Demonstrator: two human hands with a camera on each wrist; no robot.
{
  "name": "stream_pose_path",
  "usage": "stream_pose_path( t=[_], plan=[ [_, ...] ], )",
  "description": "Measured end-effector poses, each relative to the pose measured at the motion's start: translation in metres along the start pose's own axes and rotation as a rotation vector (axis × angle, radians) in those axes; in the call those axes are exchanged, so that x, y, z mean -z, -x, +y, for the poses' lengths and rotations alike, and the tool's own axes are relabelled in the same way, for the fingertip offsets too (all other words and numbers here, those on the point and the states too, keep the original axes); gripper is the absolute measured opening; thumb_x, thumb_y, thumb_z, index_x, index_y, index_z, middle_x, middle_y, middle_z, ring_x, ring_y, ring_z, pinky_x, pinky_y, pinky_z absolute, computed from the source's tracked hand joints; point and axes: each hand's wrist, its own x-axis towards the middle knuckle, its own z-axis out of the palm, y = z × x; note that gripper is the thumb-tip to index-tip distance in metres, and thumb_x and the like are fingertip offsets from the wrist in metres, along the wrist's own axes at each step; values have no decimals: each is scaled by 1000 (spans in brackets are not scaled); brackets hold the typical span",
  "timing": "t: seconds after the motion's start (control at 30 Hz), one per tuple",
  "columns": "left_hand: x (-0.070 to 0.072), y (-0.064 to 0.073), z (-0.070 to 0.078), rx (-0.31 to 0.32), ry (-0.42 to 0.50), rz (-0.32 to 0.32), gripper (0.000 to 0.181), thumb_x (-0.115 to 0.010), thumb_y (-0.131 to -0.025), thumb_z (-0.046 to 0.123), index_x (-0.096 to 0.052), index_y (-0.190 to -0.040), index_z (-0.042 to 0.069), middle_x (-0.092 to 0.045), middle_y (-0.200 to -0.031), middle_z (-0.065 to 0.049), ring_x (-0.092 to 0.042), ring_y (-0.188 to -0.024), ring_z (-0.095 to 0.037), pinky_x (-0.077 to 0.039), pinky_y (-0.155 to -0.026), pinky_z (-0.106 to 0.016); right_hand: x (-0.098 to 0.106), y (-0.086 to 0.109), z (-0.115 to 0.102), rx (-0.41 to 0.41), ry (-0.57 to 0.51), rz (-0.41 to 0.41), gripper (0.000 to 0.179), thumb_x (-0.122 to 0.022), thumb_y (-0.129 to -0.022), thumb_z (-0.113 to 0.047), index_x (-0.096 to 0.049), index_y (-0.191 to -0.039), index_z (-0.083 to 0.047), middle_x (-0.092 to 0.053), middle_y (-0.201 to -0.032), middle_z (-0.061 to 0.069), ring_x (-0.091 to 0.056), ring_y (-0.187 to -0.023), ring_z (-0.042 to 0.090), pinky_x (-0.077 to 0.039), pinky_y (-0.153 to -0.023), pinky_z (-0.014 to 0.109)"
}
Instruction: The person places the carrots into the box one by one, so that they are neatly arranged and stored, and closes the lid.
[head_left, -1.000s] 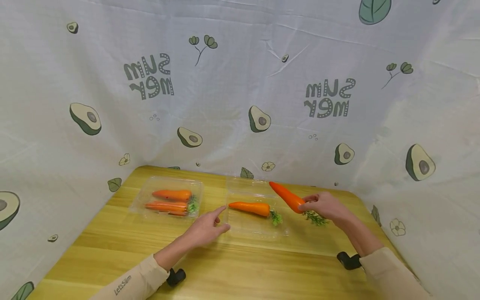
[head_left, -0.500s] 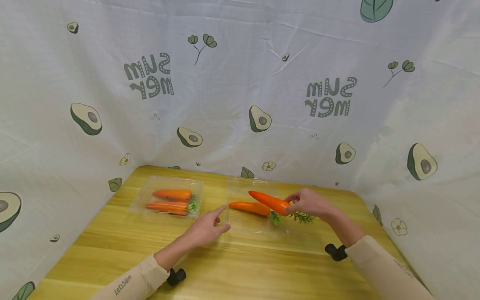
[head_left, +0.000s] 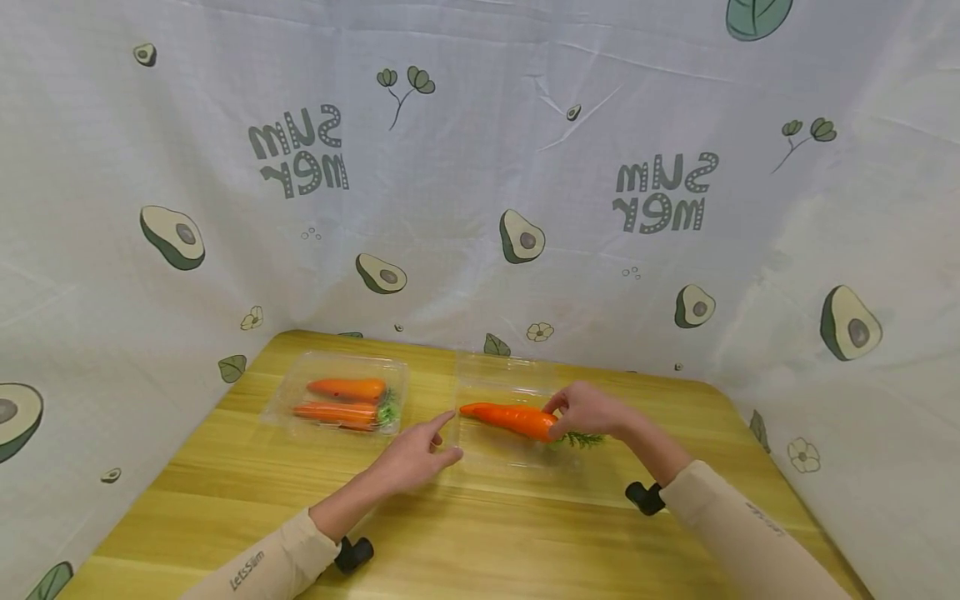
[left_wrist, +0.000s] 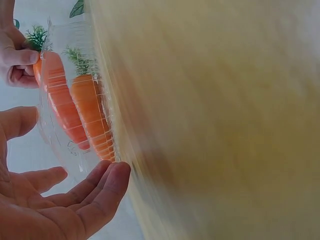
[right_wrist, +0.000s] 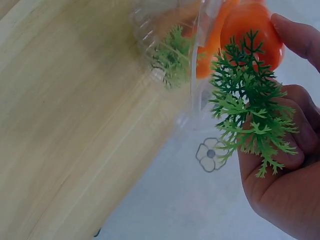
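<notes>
My right hand [head_left: 588,410] pinches an orange carrot [head_left: 513,419] by its thick end, where feathery green leaves [right_wrist: 250,100] hang out. This carrot is lowered over a clear plastic box [head_left: 487,454] with its lid folded back, tip pointing left. Inside the box lies a second carrot [left_wrist: 92,110], mostly hidden under the first in the head view. At the box's left end my left hand [head_left: 411,457] has its index finger stretched to the rim and its thumb apart. In the left wrist view the left fingers [left_wrist: 107,190] are loosely spread right beside the box.
Another clear box [head_left: 288,429] stands on the left of the wooden table [head_left: 480,533], with several carrots [head_left: 345,390] in it. A printed cloth [head_left: 450,167] hangs behind and along both sides.
My right hand has moved left and down with the carrot, from right of the box to over it, and the carrot now lies flatter. The left hand has stayed at the box's edge.
</notes>
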Motion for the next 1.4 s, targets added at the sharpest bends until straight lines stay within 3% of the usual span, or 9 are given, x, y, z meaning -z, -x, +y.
stream_pose_path(
  t=[0.4, 0.5, 0.63, 0.83, 0.97, 1.07, 1.2, 1.3, 1.4],
  plan=[
    [-2, 0, 0, 3, 2, 11, 67, -66, -98, 36, -40, -156, 15, -64, -118, -12, -59, -96, -20, -48, -74, -40, -21, -16, -2, 59, 92, -12, 42, -80, -72, -4, -73, -113, 5, -47, -64, -1, -36, -59, 12, -34, -57, 26],
    [-2, 1, 1, 3, 7, 11, 68, -66, -98, 36, -40, -156, 14, -64, -119, -13, -59, -97, -21, -48, -74, -40, -27, -19, -2, 58, 110, 4, 31, -83, -72, -4, -76, -102, 0, -41, -65, -2, -35, -58, 13, -33, -55, 26],
    [-3, 2, 2, 5, 11, 12, 68, -66, -98, 36, -39, -156, 14, -64, -121, -13, -60, -98, -21, -48, -74, -40, -37, -21, -1, 70, 199, 49, 20, -86, -70, -6, -73, -84, -12, -45, -67, -4, -37, -59, 12, -34, -55, 26],
    [-3, 1, 4, 7, 13, 15, 67, -65, -98, 36, -39, -156, 14, -64, -121, -13, -60, -98, -21, -49, -74, -40, -47, -22, -1, 63, 355, 102, 23, -84, -75, -12, -73, -93, -21, -55, -64, -4, -38, -55, 13, -35, -53, 28],
    [-3, 0, 4, 7, 6, 14, 67, -65, -98, 36, -39, -156, 14, -64, -121, -12, -60, -99, -22, -49, -74, -40, -48, -21, -2, 60, 381, 100, 15, -83, -79, -14, -71, -85, -19, -58, -66, -3, -41, -57, 14, -38, -56, 29],
    [-2, 0, 4, 19, 8, 13, 68, -66, -98, 36, -39, -156, 13, -63, -124, -14, -62, -104, -25, -51, -77, -42, -47, -20, -4, 45, 381, 95, 16, -83, -76, -11, -75, -89, -14, -65, -76, -1, -47, -64, 15, -42, -61, 31],
    [-1, -3, 9, 55, 20, 23, 72, -66, -97, 38, -37, -156, 9, -57, -139, -19, -59, -121, -35, -52, -92, -52, -41, -17, -4, 26, 323, 95, 40, -82, -73, -8, -76, -113, -6, -71, -96, 4, -51, -74, 16, -44, -66, 32],
    [0, -12, 14, 78, 17, 48, 75, -66, -96, 39, -36, -156, 5, -51, -146, -23, -54, -129, -39, -48, -101, -57, -33, -14, -1, 23, 243, 125, 42, -81, -78, -11, -73, -119, -4, -65, -84, 4, -46, -68, 15, -38, -61, 29],
    [1, -25, 22, 110, 36, 77, 76, -67, -96, 38, -35, -155, 3, -44, -151, -26, -48, -135, -43, -44, -105, -60, -23, -12, 5, 28, 155, 185, 39, -77, -86, -17, -71, -122, -3, -47, -65, 2, -37, -58, 14, -28, -55, 28]
  ],
)
